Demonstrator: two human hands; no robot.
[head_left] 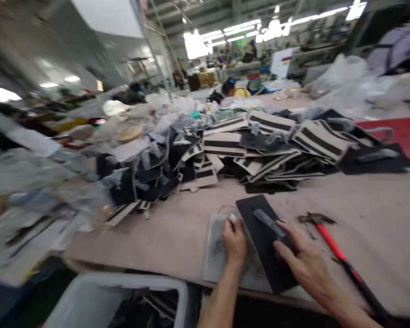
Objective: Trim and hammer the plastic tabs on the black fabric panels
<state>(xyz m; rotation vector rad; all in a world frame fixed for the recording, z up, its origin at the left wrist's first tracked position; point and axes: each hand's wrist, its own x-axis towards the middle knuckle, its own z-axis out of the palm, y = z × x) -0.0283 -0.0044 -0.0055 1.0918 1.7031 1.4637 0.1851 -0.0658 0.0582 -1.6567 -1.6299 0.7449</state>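
Note:
My right hand (309, 262) grips a flat black panel (258, 228) by its right side, thumb and fingers closed near a translucent grey strip (268, 222) on its face. The panel lies tilted over a pale grey slab (214, 248) at the table's front edge. Just left of the panel, my left hand (235, 241) is closed, with a small whitish bit at its fingertips that is too small to name. To the right of my right hand lies a claw hammer (333, 241) with a red and black handle.
A long heap of black panels and striped black-and-cream pieces (224, 145) spans the pinkish table (164, 237). Below the front edge, a grey bin (89, 291) holds dark pieces. Plastic bags (348, 86) and red material (396, 136) lie right. Another person (241, 92) is behind the heap.

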